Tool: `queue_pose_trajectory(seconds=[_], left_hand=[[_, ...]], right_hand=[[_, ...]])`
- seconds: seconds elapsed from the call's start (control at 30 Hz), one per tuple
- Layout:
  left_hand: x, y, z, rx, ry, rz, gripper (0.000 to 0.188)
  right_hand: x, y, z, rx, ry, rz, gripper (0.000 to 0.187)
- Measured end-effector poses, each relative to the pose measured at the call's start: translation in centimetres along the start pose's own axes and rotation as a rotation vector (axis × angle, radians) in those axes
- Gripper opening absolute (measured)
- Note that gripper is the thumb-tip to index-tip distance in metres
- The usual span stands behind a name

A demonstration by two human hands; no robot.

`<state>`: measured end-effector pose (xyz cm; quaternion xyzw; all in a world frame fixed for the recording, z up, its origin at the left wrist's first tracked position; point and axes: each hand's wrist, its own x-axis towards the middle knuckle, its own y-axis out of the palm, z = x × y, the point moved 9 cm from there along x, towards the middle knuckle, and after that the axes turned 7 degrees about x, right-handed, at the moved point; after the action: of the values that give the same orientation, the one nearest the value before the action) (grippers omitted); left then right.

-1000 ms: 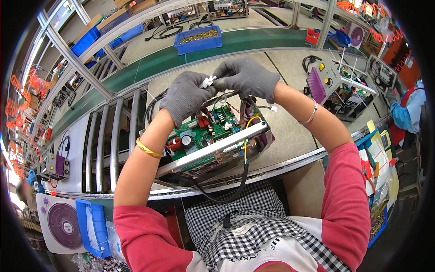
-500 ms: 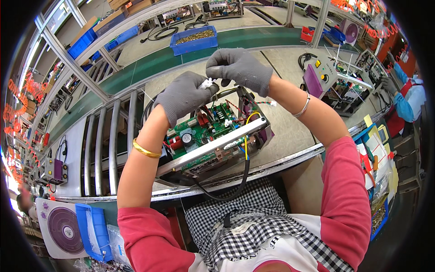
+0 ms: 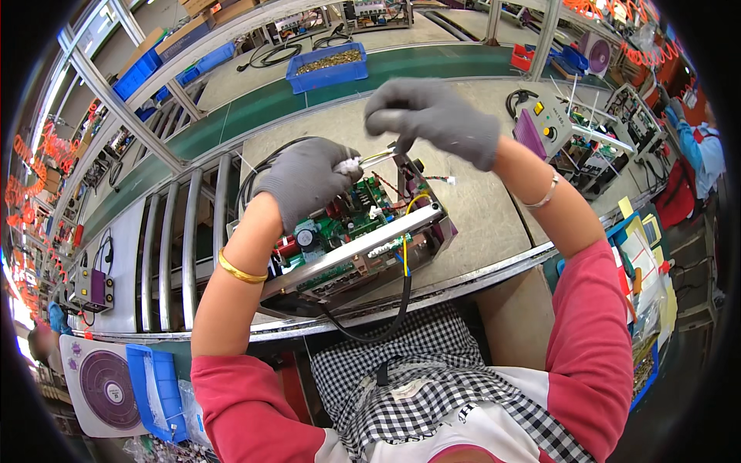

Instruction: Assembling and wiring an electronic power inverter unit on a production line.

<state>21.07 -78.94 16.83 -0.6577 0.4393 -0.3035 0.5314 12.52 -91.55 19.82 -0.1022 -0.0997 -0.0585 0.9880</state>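
Note:
On the bench in front of me lies an open electrical unit with a metal frame rail, a green circuit board and coloured wires. My left hand, in a grey glove, is closed around a small bundle of white plug connectors above the board's far left part. Pale wires run from that bundle toward the unit's far corner. My right hand, gloved too, hovers beyond that corner with its fingers curled together; what they hold, if anything, is too small to make out. A loose white plug sticks out on the right.
Metal rollers lie left of the unit. A blue bin of small brass-coloured parts stands on the green belt beyond. Another open unit sits at right, near a co-worker's blue sleeve. A black cable hangs over the bench edge.
My right hand has moved right and away from the white connectors. My left hand has shifted slightly left and lower, still gripping them. The unit appears slightly farther left in view.

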Motion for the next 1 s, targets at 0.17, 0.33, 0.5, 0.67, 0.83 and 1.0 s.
queue_pose_trajectory(seconds=[0.17, 0.33, 0.5, 0.67, 0.83, 1.0], left_hand=[[-0.6, -3.9, 1.0, -0.457, 0.032, -0.388, 0.035], [-1.3, -4.4, -0.9, -0.697, 0.156, -0.402, 0.024], [-1.7, -3.1, -3.5, -0.610, 0.280, -0.139, 0.019], [-1.3, -3.0, -2.6, -0.528, 0.217, -0.132, 0.014], [-0.9, -2.6, -1.8, -0.615, 0.216, -0.115, 0.020], [-0.5, -2.8, -0.4, -0.716, 0.200, -0.151, 0.046]], right_hand=[[-3.8, -2.7, 1.4, -0.483, -0.135, 0.114, 0.034], [-4.9, 0.5, 0.8, -0.586, -0.333, 0.213, 0.025], [-2.1, 1.8, -0.4, -0.642, -0.248, 0.205, 0.033], [-2.0, 1.9, -0.7, -0.571, -0.104, 0.155, 0.032], [-2.3, 1.3, -1.7, -0.107, -0.042, -0.058, 0.030], [-2.9, 2.0, 1.4, -0.624, -0.411, -0.065, 0.016]])
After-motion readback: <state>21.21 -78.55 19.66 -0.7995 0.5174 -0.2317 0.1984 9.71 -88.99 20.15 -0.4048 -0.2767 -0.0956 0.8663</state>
